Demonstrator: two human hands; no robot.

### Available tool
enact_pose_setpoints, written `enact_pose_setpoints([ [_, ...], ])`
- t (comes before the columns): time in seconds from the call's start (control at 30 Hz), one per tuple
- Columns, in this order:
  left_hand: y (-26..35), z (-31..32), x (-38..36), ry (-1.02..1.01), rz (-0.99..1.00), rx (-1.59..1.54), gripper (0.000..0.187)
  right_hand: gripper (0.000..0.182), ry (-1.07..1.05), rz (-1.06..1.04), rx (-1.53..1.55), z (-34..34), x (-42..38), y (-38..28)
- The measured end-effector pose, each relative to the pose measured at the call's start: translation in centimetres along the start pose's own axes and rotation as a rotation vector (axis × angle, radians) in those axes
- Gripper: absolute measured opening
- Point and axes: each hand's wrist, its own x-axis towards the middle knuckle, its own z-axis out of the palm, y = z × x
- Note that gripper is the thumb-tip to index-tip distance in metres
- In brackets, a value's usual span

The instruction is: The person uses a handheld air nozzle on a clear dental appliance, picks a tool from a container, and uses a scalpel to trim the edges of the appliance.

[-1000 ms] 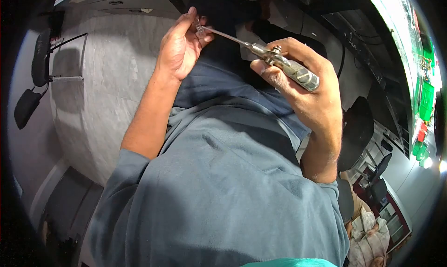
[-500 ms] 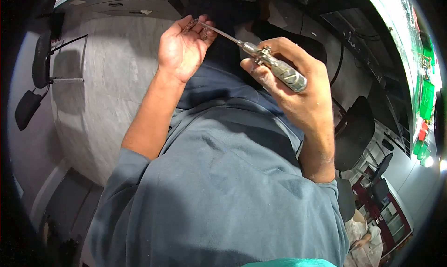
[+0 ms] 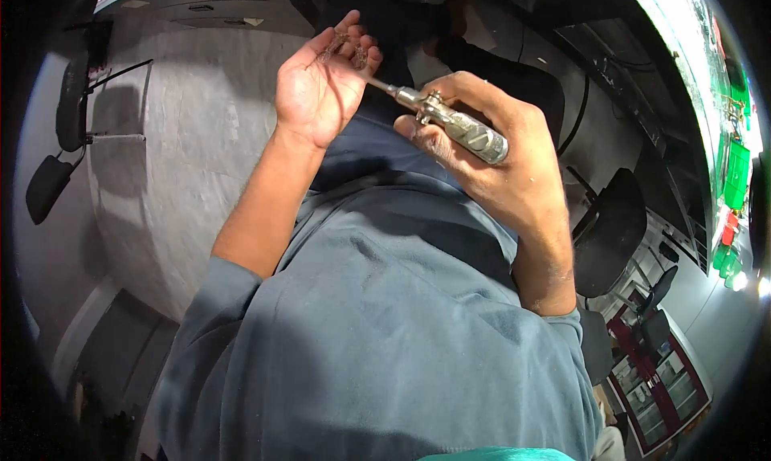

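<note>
My left hand (image 3: 321, 87) is turned palm up near the top centre, fingers curled a little around a small, thin, glinting piece (image 3: 359, 58) that lies across them; its shape is too fine to make out. My right hand (image 3: 506, 140) is wrapped round a silvery metal tool (image 3: 462, 129) with a thick patterned handle and a small fitting at its neck. The tool's thin shaft points up and left, its tip near the fingers and palm of my left hand. Whether the tip touches is blurred.
Grey marbled floor (image 3: 193, 124) spreads at the left, with a black chair (image 3: 50, 189) beyond. Another black chair (image 3: 614, 236) stands at the right. Green items (image 3: 736, 172) line the far right edge. A dark red framed cabinet (image 3: 662, 389) and part of a person (image 3: 610, 441) show at the lower right.
My right hand and the tool have moved left and slightly down. My left hand's fingers have opened out a little. The person at the lower right shows less.
</note>
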Motion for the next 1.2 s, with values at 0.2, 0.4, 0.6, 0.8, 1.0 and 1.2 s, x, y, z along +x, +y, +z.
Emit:
enact_pose_setpoints([
  [0.2,0.0,-0.2,0.0,-0.076,0.006,-0.001,0.034,0.027,-0.002,0.011,0.041,-0.2,-0.1,-0.2],
  [0.4,-0.5,0.7,0.0,0.0,0.047,0.063,0.033,0.026,-0.002,0.018,0.115,-0.2,0.0,-0.1],
  [0.6,-0.1,0.7,0.0,-0.012,0.048,0.055,0.033,0.028,0.101,0.039,-0.063,-0.6,0.1,-0.2],
  [0.8,-0.1,0.6,0.0,-0.039,0.068,0.067,0.037,0.028,0.105,0.017,-0.103,-0.8,0.1,-0.1],
  [1.0,-0.5,1.3,0.1,0.08,0.186,0.25,0.038,0.026,0.051,0.05,-0.074,-1.4,0.0,-0.2],
  [1.2,-0.9,2.2,0.1,0.131,0.241,0.363,0.039,0.027,0.069,0.017,-0.073,-1.4,-0.1,-0.1],
])
